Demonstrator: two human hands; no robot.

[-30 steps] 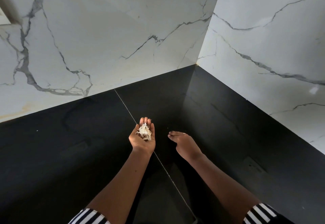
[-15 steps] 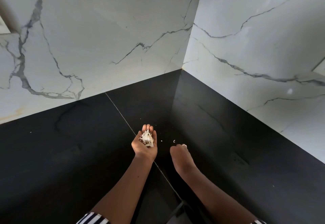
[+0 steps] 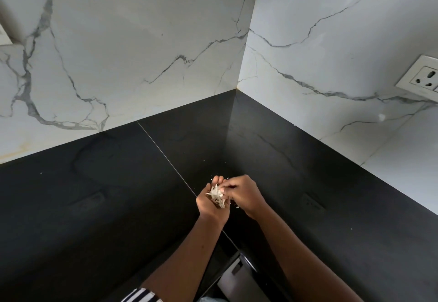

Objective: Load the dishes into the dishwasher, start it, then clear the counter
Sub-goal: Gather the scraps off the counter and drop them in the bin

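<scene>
The counter (image 3: 94, 207) is smooth, shiny black stone. The walls (image 3: 142, 41) look like smooth white marble. The socket (image 3: 424, 76) is shiny plastic. The scraps (image 3: 216, 196) look dry and flaky.

A white marble-look wall panel with grey veins (image 3: 132, 48) is meeting a second matching panel (image 3: 331, 48) at a vertical corner seam (image 3: 247, 41) right of centre. A white rectangular plastic socket plate (image 3: 423, 78) is sitting on the right-hand panel, cut off by the frame's right edge, three dark pin holes showing. A pale ledge (image 3: 4, 37) is jutting in at the upper left. A grey flat piece (image 3: 237, 281) is showing at the bottom edge, too cropped to identify.
</scene>
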